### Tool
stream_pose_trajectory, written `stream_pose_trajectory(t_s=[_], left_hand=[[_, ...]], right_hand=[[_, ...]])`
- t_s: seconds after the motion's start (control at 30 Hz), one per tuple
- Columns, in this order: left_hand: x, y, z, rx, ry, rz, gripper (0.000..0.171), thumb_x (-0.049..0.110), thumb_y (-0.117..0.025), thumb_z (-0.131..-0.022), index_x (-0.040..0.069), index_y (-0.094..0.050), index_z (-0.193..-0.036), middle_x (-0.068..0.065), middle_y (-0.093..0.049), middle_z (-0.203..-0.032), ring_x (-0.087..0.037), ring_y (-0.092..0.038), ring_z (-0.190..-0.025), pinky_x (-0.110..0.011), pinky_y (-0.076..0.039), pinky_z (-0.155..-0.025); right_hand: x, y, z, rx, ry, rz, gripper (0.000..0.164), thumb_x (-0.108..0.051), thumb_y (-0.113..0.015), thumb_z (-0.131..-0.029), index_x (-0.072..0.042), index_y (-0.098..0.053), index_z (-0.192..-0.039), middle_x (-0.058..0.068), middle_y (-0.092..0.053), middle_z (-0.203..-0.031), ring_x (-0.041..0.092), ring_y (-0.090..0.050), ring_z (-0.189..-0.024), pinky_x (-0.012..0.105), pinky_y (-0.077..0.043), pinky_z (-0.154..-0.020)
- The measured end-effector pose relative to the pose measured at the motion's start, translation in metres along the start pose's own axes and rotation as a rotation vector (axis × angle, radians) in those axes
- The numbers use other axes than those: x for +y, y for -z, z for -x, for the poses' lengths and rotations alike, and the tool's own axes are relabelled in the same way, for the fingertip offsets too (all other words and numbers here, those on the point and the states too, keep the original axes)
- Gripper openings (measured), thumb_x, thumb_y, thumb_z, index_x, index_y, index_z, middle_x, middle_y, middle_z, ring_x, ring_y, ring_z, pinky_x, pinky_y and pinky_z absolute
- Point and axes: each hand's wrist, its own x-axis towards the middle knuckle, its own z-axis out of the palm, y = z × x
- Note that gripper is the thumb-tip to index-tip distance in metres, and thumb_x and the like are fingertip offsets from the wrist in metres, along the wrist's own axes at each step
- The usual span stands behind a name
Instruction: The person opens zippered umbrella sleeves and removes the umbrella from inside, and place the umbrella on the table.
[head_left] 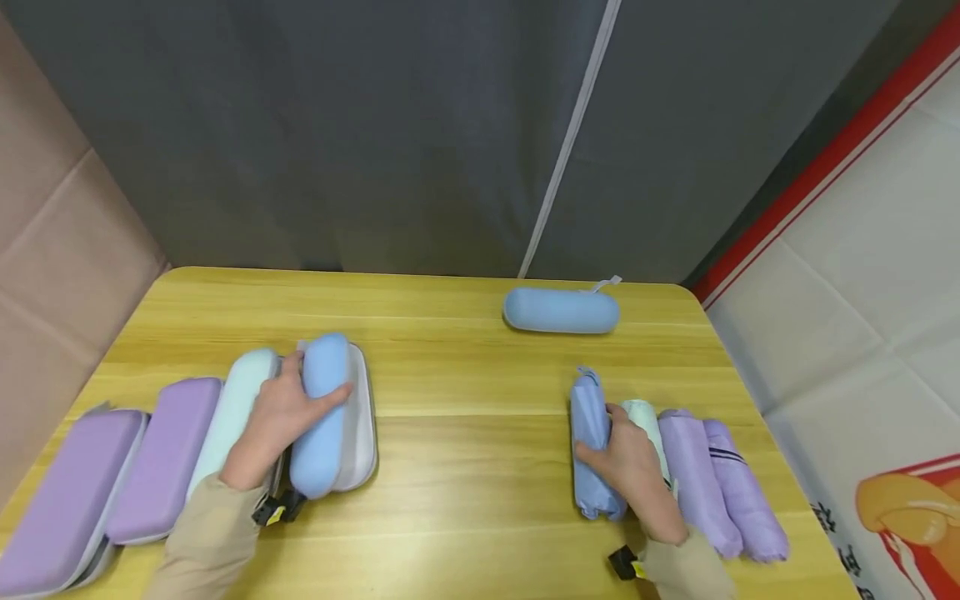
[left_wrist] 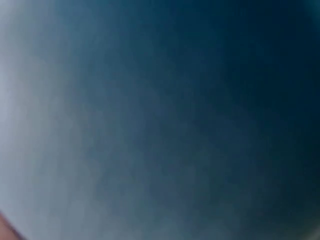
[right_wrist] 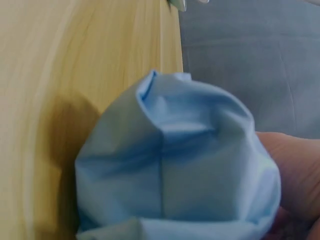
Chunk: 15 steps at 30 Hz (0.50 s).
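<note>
On the left of the table, my left hand [head_left: 281, 414] grips a blue hard-shell case [head_left: 322, 417], thumb across its top and fingers along its left side. A pale grey rounded part [head_left: 362, 421] shows at that case's right. Beside the hand lies a mint case [head_left: 236, 408]. The left wrist view is a dark blue blur. To the right, my right hand [head_left: 628, 462] holds a blue rolled cloth bundle [head_left: 590, 442], which looks like a folded umbrella; its gathered end [right_wrist: 175, 165] fills the right wrist view. A mint bundle [head_left: 643, 417] lies partly hidden behind this hand.
Two purple cases, one larger [head_left: 75, 496] and one smaller [head_left: 168, 458], lie at the far left. Two purple cloth bundles [head_left: 697, 483] lie at the right. A blue capsule-shaped case [head_left: 561, 311] with a strap lies near the back edge, before a grey curtain [head_left: 375, 142].
</note>
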Motion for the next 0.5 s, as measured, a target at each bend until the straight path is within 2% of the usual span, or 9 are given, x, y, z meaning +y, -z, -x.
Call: stream_pose_trajectory(t_s=[0.27, 0.5], left_hand=[[-0.006, -0.003, -0.004, 0.013, -0.089, -0.071, 0.098, 0.040, -0.071, -0.078, -0.015, -0.019, -0.140, -0.044, -0.052, -0.099, -0.051, -0.059, -0.079, -0.054, -0.050, -0.057], [-0.008, -0.003, -0.004, 0.008, -0.095, -0.112, 0.097, 0.047, -0.068, -0.080, -0.013, -0.021, -0.140, -0.042, -0.052, -0.099, -0.046, -0.060, -0.075, -0.048, -0.048, -0.049]], right_hand=[[0.020, 0.008, 0.003, 0.017, 0.026, 0.053, 0.074, -0.027, -0.070, -0.074, 0.011, -0.040, -0.131, 0.028, -0.062, -0.100, 0.035, -0.062, -0.082, 0.046, -0.051, -0.067], [0.027, 0.012, 0.004, 0.007, 0.035, 0.080, 0.077, -0.026, -0.071, -0.074, 0.011, -0.036, -0.132, 0.023, -0.064, -0.086, 0.029, -0.062, -0.069, 0.042, -0.050, -0.059]])
